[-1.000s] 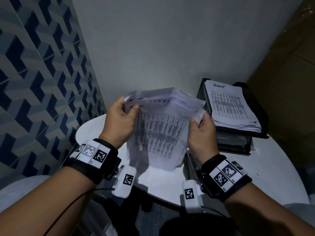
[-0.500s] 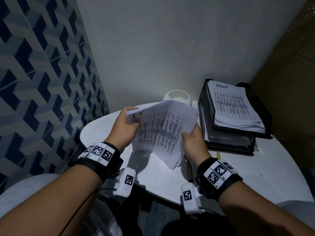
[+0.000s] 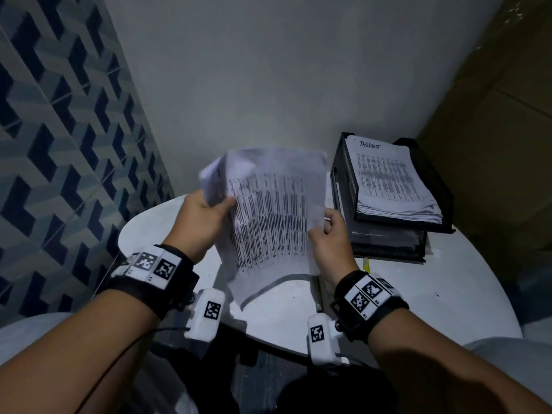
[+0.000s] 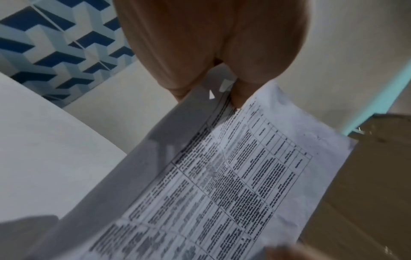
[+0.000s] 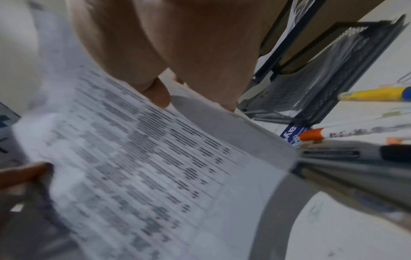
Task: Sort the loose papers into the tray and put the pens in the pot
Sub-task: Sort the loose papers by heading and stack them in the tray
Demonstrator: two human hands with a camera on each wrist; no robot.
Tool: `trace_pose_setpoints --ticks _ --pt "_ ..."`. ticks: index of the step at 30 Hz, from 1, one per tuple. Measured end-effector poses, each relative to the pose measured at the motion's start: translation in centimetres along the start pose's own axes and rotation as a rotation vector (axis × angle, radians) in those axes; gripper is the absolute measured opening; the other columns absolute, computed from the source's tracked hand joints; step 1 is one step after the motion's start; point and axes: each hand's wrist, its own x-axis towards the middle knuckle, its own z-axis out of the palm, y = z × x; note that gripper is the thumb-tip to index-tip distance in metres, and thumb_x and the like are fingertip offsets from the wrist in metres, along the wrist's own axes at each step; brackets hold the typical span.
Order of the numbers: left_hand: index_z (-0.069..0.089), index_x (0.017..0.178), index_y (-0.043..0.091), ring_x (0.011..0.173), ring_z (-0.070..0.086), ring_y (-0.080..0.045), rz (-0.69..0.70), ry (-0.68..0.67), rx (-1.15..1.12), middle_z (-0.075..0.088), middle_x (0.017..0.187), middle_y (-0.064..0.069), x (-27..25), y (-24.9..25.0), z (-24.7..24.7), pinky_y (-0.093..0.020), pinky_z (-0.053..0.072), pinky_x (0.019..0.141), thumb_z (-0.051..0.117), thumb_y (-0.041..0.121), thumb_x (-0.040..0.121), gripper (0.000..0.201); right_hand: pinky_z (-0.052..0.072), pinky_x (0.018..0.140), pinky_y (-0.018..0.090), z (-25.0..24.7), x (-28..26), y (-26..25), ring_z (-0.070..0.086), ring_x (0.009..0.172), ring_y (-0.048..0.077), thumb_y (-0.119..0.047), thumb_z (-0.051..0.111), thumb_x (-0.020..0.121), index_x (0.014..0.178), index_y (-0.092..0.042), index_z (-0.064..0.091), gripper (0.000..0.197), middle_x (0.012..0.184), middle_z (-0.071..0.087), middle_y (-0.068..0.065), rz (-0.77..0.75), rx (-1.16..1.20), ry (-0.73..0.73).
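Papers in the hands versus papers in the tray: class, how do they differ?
The held papers are raised above the table, bent and uneven; the tray papers lie flat, stacked in the tray. Left hand and right hand grip only the held papers. Both show printed tables.

Two hands show in the head view: the left hand [image 3: 203,216] at centre left and the right hand [image 3: 328,243] at centre right. Between them is one bundle of printed papers [image 3: 268,216]; its sheets cannot be counted. One black mesh tray [image 3: 343,186] with two tiers stands at the right of the frame, with one stack of papers [image 3: 391,180] on its top tier. There is one round white table [image 3: 403,294]. At the right edge of the right wrist view at least four pens lie together: one yellow pen [image 5: 375,94], one orange-capped pen [image 5: 311,134], and darker ones below, too blurred to count exactly.
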Motion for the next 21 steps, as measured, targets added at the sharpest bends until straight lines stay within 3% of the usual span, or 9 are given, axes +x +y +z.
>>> trace_pose_setpoints --ticks 3,5,7,9,12,14,16,18,21 --pt "0.070 0.101 0.002 0.091 0.071 -0.031 -0.013 0.046 -0.074 0.074 0.099 -0.013 1.0 0.4 -1.2 -0.051 0.056 0.090 0.069 0.024 0.087 0.026 0.052 0.059 0.027 -1.4 0.2 1.4 0.064 0.072 0.018 0.003 0.051 0.091 0.103 -0.009 0.062 0.020 0.091 0.071 0.009 0.055 -0.031 0.049" --pt "0.057 0.080 0.006 0.068 0.053 -0.021 -0.033 0.070 -0.109 0.053 0.075 -0.011 1.4 0.4 -1.5 -0.041 0.046 0.070 0.067 0.023 0.087 0.022 0.051 0.057 0.025 -2.3 0.1 2.6 0.063 0.069 0.020 0.004 0.052 0.088 0.100 -0.002 0.066 0.019 0.082 0.069 0.009 0.163 0.049 0.051" --pt "0.046 0.074 0.011 0.059 0.039 -0.017 -0.084 0.120 -0.158 0.034 0.067 -0.007 1.8 0.3 -1.6 -0.035 0.035 0.061 0.064 0.014 0.093 0.027 0.057 0.068 0.034 -2.7 -0.1 4.0 0.065 0.072 0.023 -0.001 0.057 0.087 0.103 -0.007 0.068 0.020 0.088 0.070 0.009 0.306 0.173 0.027" --pt "0.047 0.074 0.004 0.057 0.041 -0.017 -0.140 0.156 -0.245 0.035 0.067 -0.007 2.3 0.1 -1.3 -0.034 0.036 0.060 0.064 0.011 0.095 0.028 0.058 0.073 0.040 -2.7 -0.4 5.2 0.063 0.071 0.022 -0.009 0.065 0.085 0.101 -0.013 0.062 0.017 0.093 0.064 0.013 0.432 0.318 -0.003" --pt "0.034 0.067 0.016 0.049 0.030 -0.017 -0.216 0.153 -0.243 0.023 0.057 -0.004 2.3 -0.2 -0.2 -0.034 0.035 0.063 0.061 0.008 0.099 0.042 0.060 0.085 0.044 -2.4 -0.8 5.8 0.072 0.093 0.031 -0.006 0.058 0.096 0.115 -0.013 0.063 0.021 0.115 0.074 0.013 0.490 0.499 -0.059" --pt "0.036 0.067 0.013 0.048 0.030 -0.021 -0.211 0.084 -0.167 0.027 0.052 -0.006 1.9 -0.2 0.7 -0.036 0.037 0.060 0.059 0.007 0.097 0.039 0.058 0.091 0.047 -2.5 -0.8 6.0 0.072 0.101 0.032 0.000 0.047 0.101 0.126 -0.015 0.062 0.033 0.121 0.073 0.014 0.492 0.550 -0.054" --pt "0.046 0.064 0.006 0.047 0.042 -0.024 -0.149 0.006 -0.039 0.046 0.051 -0.009 1.6 0.0 1.2 -0.035 0.043 0.054 0.060 0.010 0.095 0.035 0.060 0.084 0.045 -3.4 -0.5 6.6 0.073 0.097 0.031 0.005 0.042 0.101 0.128 -0.012 0.061 0.037 0.120 0.073 0.016 0.501 0.537 0.004" --pt "0.066 0.081 0.012 0.064 0.066 -0.020 -0.100 -0.098 0.087 0.073 0.073 0.000 1.7 0.0 1.4 -0.036 0.059 0.065 0.064 0.020 0.097 0.019 0.062 0.080 0.046 -4.9 -0.4 6.9 0.074 0.096 0.032 0.010 0.042 0.097 0.126 -0.006 0.062 0.038 0.115 0.074 0.019 0.531 0.482 0.094" --pt "0.072 0.098 0.025 0.089 0.072 -0.021 -0.052 -0.246 0.391 0.075 0.099 0.007 1.7 -0.3 1.0 -0.044 0.060 0.083 0.067 0.039 0.095 0.015 0.057 0.090 0.055 -7.9 0.2 8.1 0.071 0.097 0.036 0.008 0.046 0.096 0.122 -0.001 0.062 0.033 0.107 0.073 0.020 0.588 0.345 0.243"
